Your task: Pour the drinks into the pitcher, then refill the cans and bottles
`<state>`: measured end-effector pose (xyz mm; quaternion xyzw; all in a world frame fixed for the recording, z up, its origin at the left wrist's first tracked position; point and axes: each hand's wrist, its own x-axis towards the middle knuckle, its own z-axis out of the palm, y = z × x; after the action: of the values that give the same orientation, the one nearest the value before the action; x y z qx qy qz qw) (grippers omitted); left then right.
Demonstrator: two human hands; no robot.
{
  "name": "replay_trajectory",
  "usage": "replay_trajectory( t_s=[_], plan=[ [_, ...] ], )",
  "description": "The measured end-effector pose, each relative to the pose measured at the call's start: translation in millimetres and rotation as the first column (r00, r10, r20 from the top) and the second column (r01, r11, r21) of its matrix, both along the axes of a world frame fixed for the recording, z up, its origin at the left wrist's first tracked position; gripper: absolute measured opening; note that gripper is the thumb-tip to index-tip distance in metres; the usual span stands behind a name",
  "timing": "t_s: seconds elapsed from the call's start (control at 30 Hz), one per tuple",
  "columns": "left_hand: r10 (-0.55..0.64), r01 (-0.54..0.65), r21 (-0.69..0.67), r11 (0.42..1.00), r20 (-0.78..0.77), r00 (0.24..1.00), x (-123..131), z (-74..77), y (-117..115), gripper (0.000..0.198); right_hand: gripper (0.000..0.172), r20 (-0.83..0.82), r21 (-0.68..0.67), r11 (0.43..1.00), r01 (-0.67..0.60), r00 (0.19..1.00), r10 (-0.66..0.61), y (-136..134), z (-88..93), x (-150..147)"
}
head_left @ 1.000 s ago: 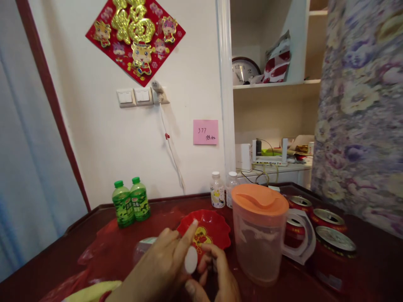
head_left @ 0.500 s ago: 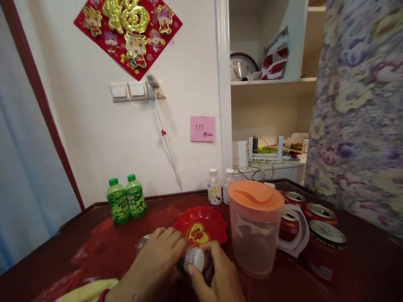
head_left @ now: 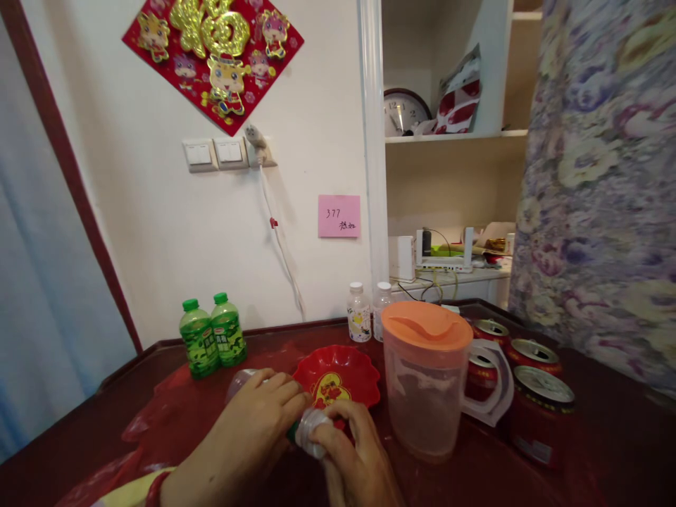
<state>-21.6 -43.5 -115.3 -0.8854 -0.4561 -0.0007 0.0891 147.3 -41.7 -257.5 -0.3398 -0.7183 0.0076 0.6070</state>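
Observation:
A clear plastic bottle [head_left: 311, 429] with a bit of green on it lies tilted sideways low over the table. My left hand [head_left: 251, 429] is closed round its body, hiding most of it; the rounded end shows beyond my knuckles. At the other end, my right hand [head_left: 359, 451] is closed, thumb and fingers pinching the bottle's white cap, which they largely cover. Just behind both hands sits a red scalloped plate [head_left: 364, 373] with a yellow design. An orange-lidded clear pitcher [head_left: 422, 394] stands to the right of my right hand.
Two green-capped bottles [head_left: 211, 338] stand at the back left. Two white-capped bottles [head_left: 359, 315] are near the wall behind the pitcher. Several red cans [head_left: 541, 422] stand at the right. Yellow fabric [head_left: 140, 489] shows by my left wrist, and a red table edge [head_left: 296, 326] meets the wall.
My right fingers have shifted over the white cap, which showed plainly before and is now mostly covered. The bottle and my left hand have moved slightly left.

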Motion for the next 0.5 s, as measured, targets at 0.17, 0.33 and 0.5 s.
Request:
replay_trajectory(
  t_s=[0.17, 0.33, 0.5],
  plan=[
    [-0.084, 0.082, 0.149, 0.985, 0.006, 0.996, -7.1, -15.6, 5.3, 0.027, 0.083, -0.004, -0.109, 0.992, 0.057, 0.998, -0.058, -7.6, -3.3, 4.5],
    [-0.132, 0.130, 0.231, 0.964, -0.007, 0.991, -7.8, -20.3, 8.7, 0.020, 0.032, 0.044, -0.382, 0.919, -0.098, 0.991, 0.123, -4.3, -8.2, 6.5],
    [-0.020, 0.024, 0.170, 0.985, -0.027, 0.999, -8.1, -2.8, 4.4, 0.024, 0.062, 0.072, -0.126, 0.992, -0.013, 0.997, 0.022, -2.6, 5.8, 8.9]
  ],
)
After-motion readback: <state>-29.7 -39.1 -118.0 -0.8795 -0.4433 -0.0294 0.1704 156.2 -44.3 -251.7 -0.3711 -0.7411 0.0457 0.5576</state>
